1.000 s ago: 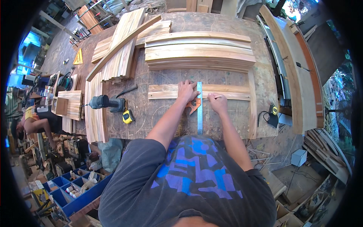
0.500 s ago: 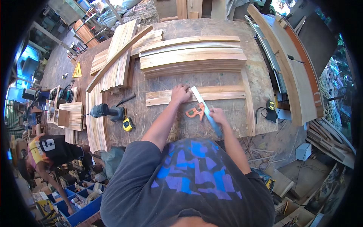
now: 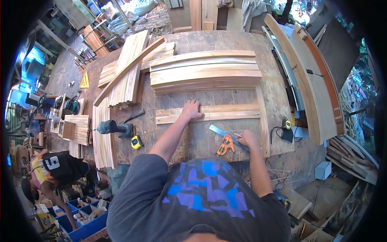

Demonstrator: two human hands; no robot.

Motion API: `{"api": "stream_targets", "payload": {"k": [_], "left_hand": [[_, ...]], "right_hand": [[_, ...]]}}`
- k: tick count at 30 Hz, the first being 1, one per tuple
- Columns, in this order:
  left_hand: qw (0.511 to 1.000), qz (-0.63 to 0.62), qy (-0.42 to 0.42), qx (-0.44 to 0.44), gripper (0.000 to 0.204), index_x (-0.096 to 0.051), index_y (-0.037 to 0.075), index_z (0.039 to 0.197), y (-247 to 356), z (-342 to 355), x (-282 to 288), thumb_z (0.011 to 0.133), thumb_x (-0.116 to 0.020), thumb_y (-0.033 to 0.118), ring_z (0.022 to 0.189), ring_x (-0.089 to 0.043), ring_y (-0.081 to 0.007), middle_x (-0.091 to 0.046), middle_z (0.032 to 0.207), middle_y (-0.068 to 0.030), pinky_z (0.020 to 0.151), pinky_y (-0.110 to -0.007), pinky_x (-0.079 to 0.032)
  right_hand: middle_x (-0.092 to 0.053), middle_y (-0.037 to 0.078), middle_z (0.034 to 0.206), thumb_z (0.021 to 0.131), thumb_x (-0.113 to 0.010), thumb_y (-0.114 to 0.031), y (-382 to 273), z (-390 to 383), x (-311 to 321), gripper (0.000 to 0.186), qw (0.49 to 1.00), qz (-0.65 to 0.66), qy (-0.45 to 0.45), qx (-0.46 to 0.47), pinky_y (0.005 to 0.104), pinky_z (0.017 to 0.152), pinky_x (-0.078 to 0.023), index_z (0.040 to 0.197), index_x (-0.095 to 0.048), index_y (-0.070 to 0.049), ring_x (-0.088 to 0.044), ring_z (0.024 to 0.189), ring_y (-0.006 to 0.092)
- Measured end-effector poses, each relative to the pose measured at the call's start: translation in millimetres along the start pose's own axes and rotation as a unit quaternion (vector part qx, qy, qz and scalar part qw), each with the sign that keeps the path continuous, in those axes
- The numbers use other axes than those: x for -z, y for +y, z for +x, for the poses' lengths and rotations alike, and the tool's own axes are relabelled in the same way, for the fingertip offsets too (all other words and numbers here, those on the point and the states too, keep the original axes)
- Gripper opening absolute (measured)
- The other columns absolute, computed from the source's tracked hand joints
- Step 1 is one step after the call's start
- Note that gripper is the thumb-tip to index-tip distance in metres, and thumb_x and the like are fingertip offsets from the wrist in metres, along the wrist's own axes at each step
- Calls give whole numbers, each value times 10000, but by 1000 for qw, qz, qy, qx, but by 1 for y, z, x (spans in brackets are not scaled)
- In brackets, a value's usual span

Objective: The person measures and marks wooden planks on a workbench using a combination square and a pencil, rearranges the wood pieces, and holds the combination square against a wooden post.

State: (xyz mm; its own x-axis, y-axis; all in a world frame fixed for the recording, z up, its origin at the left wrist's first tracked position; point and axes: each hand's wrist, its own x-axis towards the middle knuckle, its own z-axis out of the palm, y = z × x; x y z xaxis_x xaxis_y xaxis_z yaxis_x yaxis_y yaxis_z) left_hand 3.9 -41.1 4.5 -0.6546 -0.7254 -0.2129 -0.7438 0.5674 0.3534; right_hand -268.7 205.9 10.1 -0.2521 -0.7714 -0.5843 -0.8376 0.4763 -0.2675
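My left hand (image 3: 192,109) lies over two pale wooden strips (image 3: 228,111) at mid-bench, its fingers curled down onto them. Nearer the front edge, my right hand (image 3: 249,139) is closed on a combination square with a steel blade (image 3: 219,130) and orange head (image 3: 225,146); a pencil (image 3: 238,135) pokes from the same fingers. The square lies diagonally, apart from the strips. A crosswise board (image 3: 265,137) lies at the strips' right end. Left of my left arm are a cordless drill (image 3: 113,128) and a yellow tape measure (image 3: 136,142).
Stacked boards (image 3: 205,74) cover the back of the workbench (image 3: 217,40), with more (image 3: 128,68) at left. Another tape measure (image 3: 286,124) is right; long panels (image 3: 298,76) line that side. A co-worker (image 3: 56,169) bends over a blue compartment box (image 3: 82,220) at lower left.
My right hand has drawn the square off the strips toward the front right, tilting it diagonal. My left hand has stayed on the strips. The co-worker has bent down into the blue box.
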Motion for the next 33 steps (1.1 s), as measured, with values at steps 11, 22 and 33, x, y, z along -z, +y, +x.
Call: {"api": "stream_targets", "payload": {"k": [11, 22, 33], "left_hand": [[994, 23, 97, -52, 506, -566, 39, 1188, 18, -11, 1, 848, -678, 397, 1069, -596, -382, -632, 1162, -205, 955, -476, -457], [992, -3, 81, -100, 377, -580, 107, 1178, 25, -12, 81, 900, -659, 350, 1014, -659, -327, -681, 1095, -134, 862, -450, -510], [949, 25, 267, -167, 430, -650, 111, 1155, -15, 120, 170, 795, -800, 294, 1148, -593, -315, -621, 1206, -91, 970, -449, -490]], "right_hand": [[-618, 93, 1262, 802, -757, -185, -95, 51, 41, 490, 930, 80, 303, 190, 484, 868, -561, 1279, -648, -178, -670, 1063, 354], [-632, 58, 1224, 773, -743, -101, -103, 67, 95, 535, 896, -24, 325, 301, 432, 840, -579, 1290, -655, -208, -673, 1043, 288], [-612, 50, 1302, 838, -697, -95, -150, 170, 229, 394, 881, 9, 412, 231, 473, 823, -584, 1219, -682, -196, -684, 1074, 304]]}}
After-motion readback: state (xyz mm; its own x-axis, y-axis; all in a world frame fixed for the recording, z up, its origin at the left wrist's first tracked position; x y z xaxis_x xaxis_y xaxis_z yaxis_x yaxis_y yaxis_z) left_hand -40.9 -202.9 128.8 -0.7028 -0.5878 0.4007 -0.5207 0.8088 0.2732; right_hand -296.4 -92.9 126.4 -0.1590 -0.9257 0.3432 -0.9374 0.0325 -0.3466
